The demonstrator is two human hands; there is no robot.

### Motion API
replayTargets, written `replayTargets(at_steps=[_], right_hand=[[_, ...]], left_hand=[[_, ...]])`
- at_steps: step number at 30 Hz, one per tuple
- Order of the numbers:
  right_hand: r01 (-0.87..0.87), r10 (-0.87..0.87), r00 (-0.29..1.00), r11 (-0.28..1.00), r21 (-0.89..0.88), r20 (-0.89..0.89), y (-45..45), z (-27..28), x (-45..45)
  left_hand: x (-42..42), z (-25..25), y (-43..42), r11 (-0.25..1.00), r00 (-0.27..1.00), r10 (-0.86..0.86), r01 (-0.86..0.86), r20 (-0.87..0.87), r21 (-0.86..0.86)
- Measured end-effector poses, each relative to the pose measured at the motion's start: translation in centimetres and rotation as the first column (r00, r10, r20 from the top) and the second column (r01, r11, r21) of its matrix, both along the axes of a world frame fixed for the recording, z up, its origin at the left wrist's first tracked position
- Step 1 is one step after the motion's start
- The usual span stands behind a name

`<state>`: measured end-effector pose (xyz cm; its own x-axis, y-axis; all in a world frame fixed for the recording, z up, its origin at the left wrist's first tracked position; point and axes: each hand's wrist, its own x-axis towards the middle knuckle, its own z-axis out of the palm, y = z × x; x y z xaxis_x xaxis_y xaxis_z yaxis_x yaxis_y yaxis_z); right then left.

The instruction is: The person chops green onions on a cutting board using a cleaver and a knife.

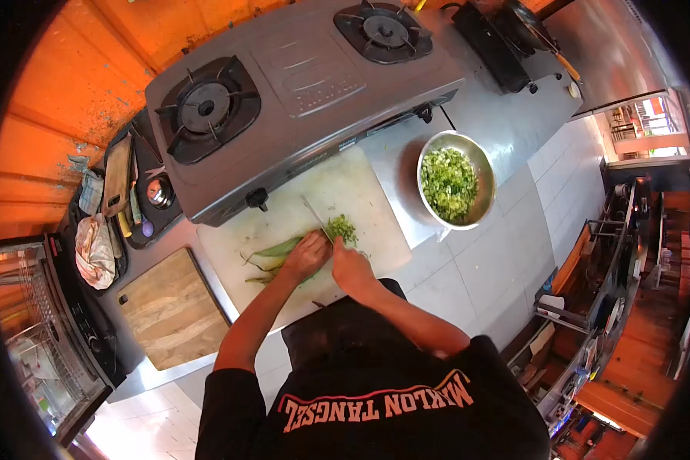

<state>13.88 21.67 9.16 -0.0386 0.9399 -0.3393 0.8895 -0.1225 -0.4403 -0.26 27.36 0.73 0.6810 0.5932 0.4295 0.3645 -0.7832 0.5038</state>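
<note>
My left hand (307,255) is closed over a bunch of long green leafy stalks (274,256), pressing them on the white cutting board (376,192). The stalks look like leek or spring onion; their loose ends fan out to the left. Right beside it, my right hand (351,268) grips a knife (314,211), whose thin blade points away from me next to the left fingertips. The handle is hidden in my fist. A small heap of chopped greens (341,228) lies just right of the blade. More chopped greens (448,182) sit in a metal bowl (484,184) to the right.
A two-burner gas stove (299,77) stands directly behind the board. At left lie a wooden board (172,310) and a dark tray (157,228) with utensils and a small metal cup (159,192). A black pan (525,31) is at the far right back.
</note>
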Motion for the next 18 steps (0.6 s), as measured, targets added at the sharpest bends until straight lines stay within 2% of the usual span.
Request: replayTargets(at_steps=[2,3,5,6,8,9,11,13,14,15,17,18], right_hand=[[-0.008,0.01,1.0,0.995,-0.097,0.016,-1.0,2.5,0.5],[-0.012,0.014,1.0,0.993,-0.113,0.014,-1.1,1.4,0.5],[0.015,-0.018,0.999,0.996,-0.086,-0.043,-0.6,-1.4,0.8],[0.014,-0.018,0.999,0.996,-0.083,-0.044,0.3,-1.2,0.8],[-0.038,0.041,0.999,0.984,-0.176,0.015,1.8,-0.7,0.7],[-0.022,0.024,1.0,0.979,-0.201,0.009,-0.1,0.7,0.3],[-0.015,0.014,1.0,0.984,-0.177,-0.007,-0.5,3.1,0.6],[0.001,-0.002,1.0,0.987,-0.161,-0.007,-1.1,0.7,0.5],[-0.001,-0.006,0.999,0.988,-0.154,-0.044,-0.3,-1.2,0.5],[-0.005,-0.005,0.997,0.993,-0.12,-0.08,1.4,-1.7,0.6],[-0.02,0.011,0.996,0.995,-0.102,-0.087,2.4,-1.5,0.8],[-0.021,0.01,0.996,0.993,-0.119,-0.094,1.5,-0.7,0.7]], left_hand=[[0.3,-0.5,1.2,0.997,1.0,0.017,-0.019,0.021,0.072],[0.2,-0.8,0.2,0.995,0.999,0.021,-0.025,0.036,0.1],[0.0,-0.4,-0.7,1.0,1.0,0.008,-0.009,0.006,0.02],[0.0,-0.3,-0.1,1.0,1.0,-0.009,0.008,-0.024,-0.028],[0.1,-0.8,1.2,1.0,1.0,0.006,-0.006,-0.004,-0.016],[-0.1,-1.1,-0.1,0.999,1.0,0.002,-0.001,0.017,-0.041],[0.2,-1.5,1.3,1.0,1.0,0.013,-0.013,0.005,0.004],[0.1,-1.3,-0.1,0.995,0.998,0.039,-0.043,0.048,0.092],[-0.2,-0.4,-0.4,0.996,0.997,0.01,-0.017,-0.075,-0.09],[0.0,-0.5,-0.5,0.996,0.997,0.014,-0.02,-0.074,-0.087],[0.0,-0.8,-0.1,0.998,1.0,0.031,-0.031,0.004,0.051],[0.1,0.1,-0.1,0.998,1.0,0.013,-0.012,-0.021,0.063]])
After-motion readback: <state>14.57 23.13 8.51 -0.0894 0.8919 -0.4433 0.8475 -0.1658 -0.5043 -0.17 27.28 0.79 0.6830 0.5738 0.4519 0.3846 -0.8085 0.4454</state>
